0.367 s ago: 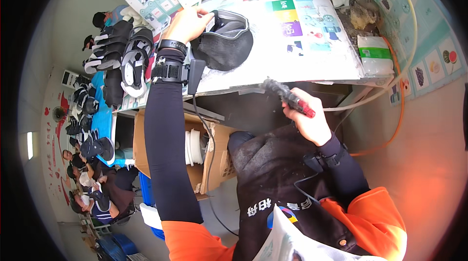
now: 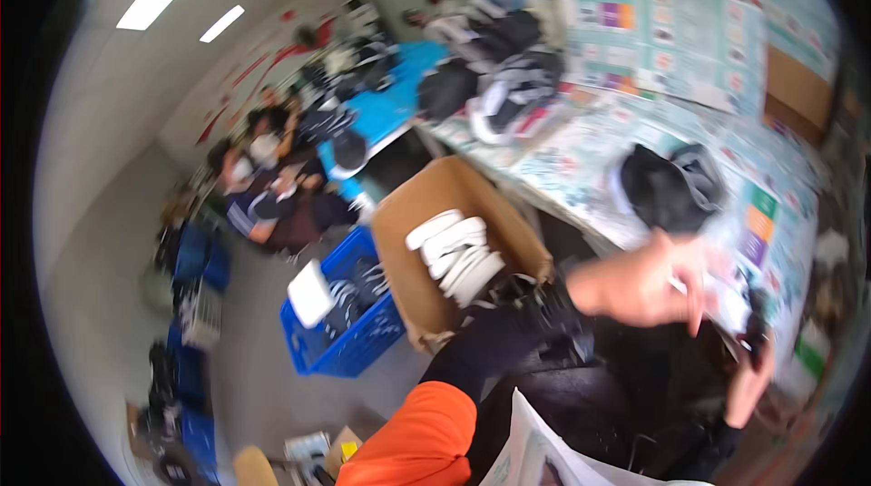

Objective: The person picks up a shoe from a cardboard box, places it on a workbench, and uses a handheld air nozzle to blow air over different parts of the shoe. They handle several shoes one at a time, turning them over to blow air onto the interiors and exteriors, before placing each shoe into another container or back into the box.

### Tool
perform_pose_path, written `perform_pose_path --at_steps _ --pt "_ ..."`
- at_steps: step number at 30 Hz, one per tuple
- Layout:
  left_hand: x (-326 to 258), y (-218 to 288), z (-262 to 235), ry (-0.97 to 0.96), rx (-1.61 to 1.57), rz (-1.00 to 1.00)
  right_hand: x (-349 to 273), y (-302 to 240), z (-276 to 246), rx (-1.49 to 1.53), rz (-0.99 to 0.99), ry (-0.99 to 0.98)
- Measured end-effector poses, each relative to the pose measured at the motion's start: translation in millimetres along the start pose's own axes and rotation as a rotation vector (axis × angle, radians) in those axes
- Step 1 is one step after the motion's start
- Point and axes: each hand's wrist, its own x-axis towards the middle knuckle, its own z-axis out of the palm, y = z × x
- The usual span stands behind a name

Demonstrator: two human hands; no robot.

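Note:
A black shoe (image 2: 671,186) lies on the table (image 2: 581,155), which is covered with printed sheets. My left hand (image 2: 649,282) hovers in front of the shoe without touching it. Its fingers are loosely spread and point down, and it is blurred. Lower right, my right hand (image 2: 746,386) is closed around a dark hand tool (image 2: 753,327) held upright near the table's edge. My sleeves are black, with orange at the upper arm.
An open cardboard box (image 2: 426,214) with white shoe parts stands below the table, beside a blue crate (image 2: 340,341). A heap of dark shoes (image 2: 508,87) lies farther along the table. Several people sit at the back left (image 2: 272,200).
The view has swung to the left and blurred. My left hand has come off the black shoe and drawn back toward me. My right hand still holds the tool.

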Motion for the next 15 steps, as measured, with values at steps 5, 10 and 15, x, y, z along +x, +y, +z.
perform_pose_path --at_steps 5,10,15 --pt "-65.0 40.4 45.7 0.268 0.85 0.684 80.5 29.6 -55.0 -0.646 -0.258 0.251" --pt "-80.7 51.1 3.7 0.05 -0.972 -0.134 152.1 77.6 -64.6 -0.863 -0.21 0.141" --pt "-88.1 33.7 -5.8 0.471 -0.035 0.023 139.2 42.6 6.7 -0.936 -0.102 0.23"
